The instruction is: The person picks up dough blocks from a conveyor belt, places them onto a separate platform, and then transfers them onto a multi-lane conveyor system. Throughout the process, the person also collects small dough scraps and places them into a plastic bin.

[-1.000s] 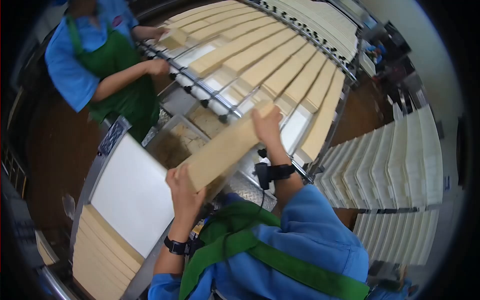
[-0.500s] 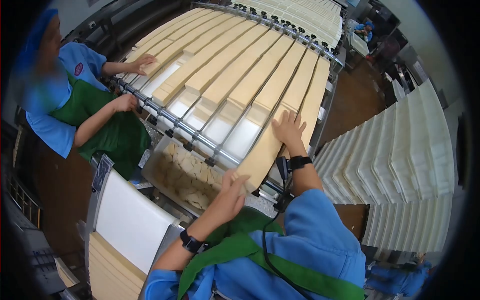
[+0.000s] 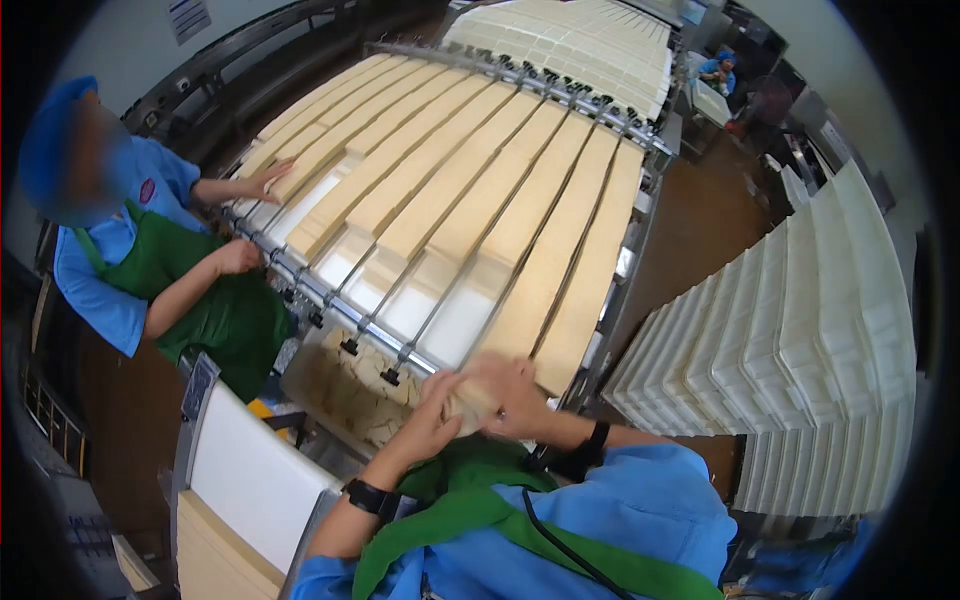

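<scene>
Long pale beige strips of dough-like sheet (image 3: 478,170) lie side by side in lanes on a white conveyor, divided by thin metal rods. At its near edge, my two hands are close together over the front bar. My left hand (image 3: 432,415) is closed, fingers pinched at the end of a sheet (image 3: 470,398). Blurred by motion, my right hand (image 3: 512,395) curls over the same sheet's other side, covering much of it. Just beyond, the rightmost strip (image 3: 572,350) ends near my right hand.
A metal bar (image 3: 365,328) with black knobs crosses the conveyor's front. Below it sits a bin (image 3: 345,405) of scraps. To the left, a co-worker (image 3: 150,230) rests a hand on a strip. Stacked white trays (image 3: 760,320) stand on the right; a white belt (image 3: 250,440) slopes at lower left.
My right hand has come back from the strip toward my body, beside my left hand. The sheet end now bunches between them, and my left hand has shifted slightly left and down.
</scene>
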Tool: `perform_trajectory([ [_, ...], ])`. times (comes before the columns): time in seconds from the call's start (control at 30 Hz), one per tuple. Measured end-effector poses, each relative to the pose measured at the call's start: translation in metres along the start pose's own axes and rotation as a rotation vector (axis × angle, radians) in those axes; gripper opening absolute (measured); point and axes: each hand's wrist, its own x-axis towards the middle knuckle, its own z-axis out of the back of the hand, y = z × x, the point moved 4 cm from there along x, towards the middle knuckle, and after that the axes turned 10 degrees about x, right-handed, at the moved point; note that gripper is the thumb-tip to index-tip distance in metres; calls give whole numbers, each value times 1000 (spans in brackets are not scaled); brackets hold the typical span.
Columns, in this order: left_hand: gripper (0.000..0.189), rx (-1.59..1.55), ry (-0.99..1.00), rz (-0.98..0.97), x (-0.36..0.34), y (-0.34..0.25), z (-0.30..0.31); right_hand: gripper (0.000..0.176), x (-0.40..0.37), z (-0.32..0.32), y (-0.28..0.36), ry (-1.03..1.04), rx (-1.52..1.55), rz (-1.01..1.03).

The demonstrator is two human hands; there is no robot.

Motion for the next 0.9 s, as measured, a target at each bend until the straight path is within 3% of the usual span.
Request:
perform_trajectory([
  [0.07,61,-32,4,-37,1,5,0,56,-15,-20,11,-13,-172,104],
  [0.17,60,-104,23,8,-1,8,8,52,-23,-25,-2,-244,-191,111],
  [0.2,60,-337,7,102,-7,15,8,38,-29,-33,-6,-282,-324,214],
  [0.3,62,-605,-59,302,-33,33,29,25,-27,-31,1,-254,-496,327],
  [0.4,62,-411,-336,240,-73,85,49,20,-24,-31,1,-266,-454,277],
  [0.53,56,645,-535,397,-118,95,56,18,-21,-30,1,-254,-333,256],
  [0.63,46,661,-445,676,-157,109,37,17,-21,-30,0,-243,-313,242],
  [0.7,35,619,-454,650,-187,148,18,16,-21,-31,0,-230,-292,222],
  [0.9,27,743,-609,429,-195,133,1,17,-20,-27,5,-244,-304,217],
])
